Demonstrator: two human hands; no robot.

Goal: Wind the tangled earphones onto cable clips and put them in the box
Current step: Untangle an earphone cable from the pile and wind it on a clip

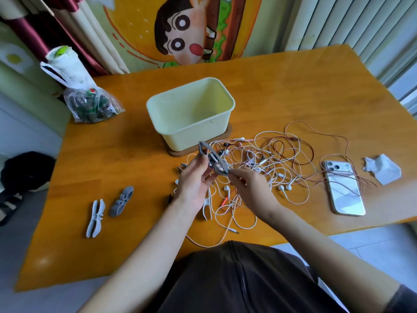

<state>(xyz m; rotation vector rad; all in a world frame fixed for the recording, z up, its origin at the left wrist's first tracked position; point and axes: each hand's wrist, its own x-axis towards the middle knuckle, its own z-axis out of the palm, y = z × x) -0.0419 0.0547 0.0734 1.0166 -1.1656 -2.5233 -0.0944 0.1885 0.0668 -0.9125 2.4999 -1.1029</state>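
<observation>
- Head view: the left hand (196, 177) has its fingers curled, and thumb and fingertips pinch the upper end of the grey cable clip (213, 160).
- The right hand (246, 184) pinches the clip's lower end between thumb and forefinger. Its other fingers are loosely curled.
- The clip is held in the air above the tangle, just on the near side of the box (191, 109).
- The clip is flat and elongated with cut-out loops, and it looks like rubbery silicone. We judge it light, bendy and grippy. We'd hold it by the ends and flex the middle open.
- The earphones (270, 159) lie in one tangled heap mid-table, between the box and the near edge, spreading toward the right edge.
- Their cables are thin, white and reddish-pink, with small glossy hard buds and jack plugs. We judge them featherweight, limp and quick to snag.
- A hard tug could strain the wire at a bud. We think it's better to take a bud or plug and follow one strand out.
- The box is pale yellow plastic, a rounded rectangle with smooth stiff walls and an open top. Nothing shows inside. It stands on a brown base (203, 152), mid-table toward the far edge.
- Two spare clips, one pale grey (96, 218) and one darker grey (121, 201), lie near the left edge. A white clip (207, 205) lies among the cables.
- A glossy phone (344, 188) lies near the right edge with a reddish cable across it, and a crumpled tissue (382, 169) is just beside it.
- A clear plastic bag (90, 105) sits at the far left corner of the smooth orange wooden table (293, 91).
</observation>
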